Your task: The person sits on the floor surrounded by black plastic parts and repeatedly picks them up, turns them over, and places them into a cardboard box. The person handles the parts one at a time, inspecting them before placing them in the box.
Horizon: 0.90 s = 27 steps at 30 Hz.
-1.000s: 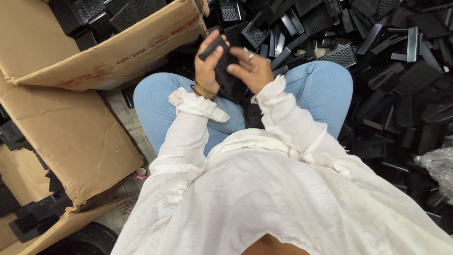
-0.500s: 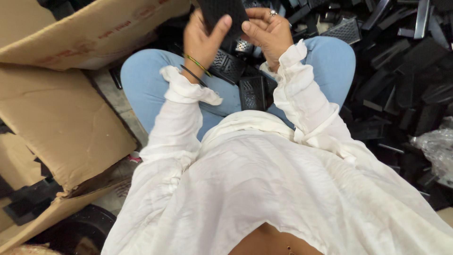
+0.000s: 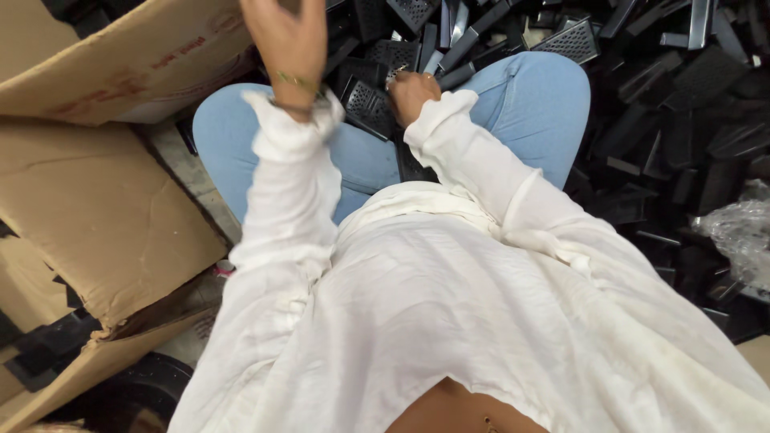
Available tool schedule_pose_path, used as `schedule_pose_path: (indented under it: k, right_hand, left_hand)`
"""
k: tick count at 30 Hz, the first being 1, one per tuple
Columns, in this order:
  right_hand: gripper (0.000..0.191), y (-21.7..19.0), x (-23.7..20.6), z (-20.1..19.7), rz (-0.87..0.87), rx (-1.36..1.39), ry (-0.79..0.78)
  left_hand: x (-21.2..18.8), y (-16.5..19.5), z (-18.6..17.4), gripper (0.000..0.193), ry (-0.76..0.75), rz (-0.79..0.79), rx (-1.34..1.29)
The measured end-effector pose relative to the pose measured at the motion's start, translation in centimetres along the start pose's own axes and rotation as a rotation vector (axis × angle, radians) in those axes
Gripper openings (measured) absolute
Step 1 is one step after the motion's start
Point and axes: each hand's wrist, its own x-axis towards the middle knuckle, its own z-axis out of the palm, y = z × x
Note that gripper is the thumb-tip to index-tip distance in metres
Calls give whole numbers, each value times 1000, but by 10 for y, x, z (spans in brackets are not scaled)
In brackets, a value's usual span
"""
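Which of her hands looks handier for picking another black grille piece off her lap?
Probably the right hand: it rests low on the black perforated pieces in the lap, while the left hand is raised toward the cardboard box.

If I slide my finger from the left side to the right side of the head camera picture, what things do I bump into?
Cardboard box → raised left hand → right hand on a black perforated plastic part in the lap → blue-jeaned knee → pile of black plastic parts → crinkled clear plastic bag.
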Motion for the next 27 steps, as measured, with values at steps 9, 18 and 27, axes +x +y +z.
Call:
schedule_pose_path:
  k: [9, 18, 27]
  right_hand:
    - [19, 5, -15, -57, 200, 778, 91]
    - [81, -11, -88, -98, 267, 1, -219]
    - [72, 2, -83, -46, 318, 95, -256]
  left_hand:
    - [-80, 31, 27, 50, -259, -797, -1394]
    - [-40, -13, 11, 27, -79, -933, -1604]
    - [-49, -35, 33, 32, -116, -978, -1624]
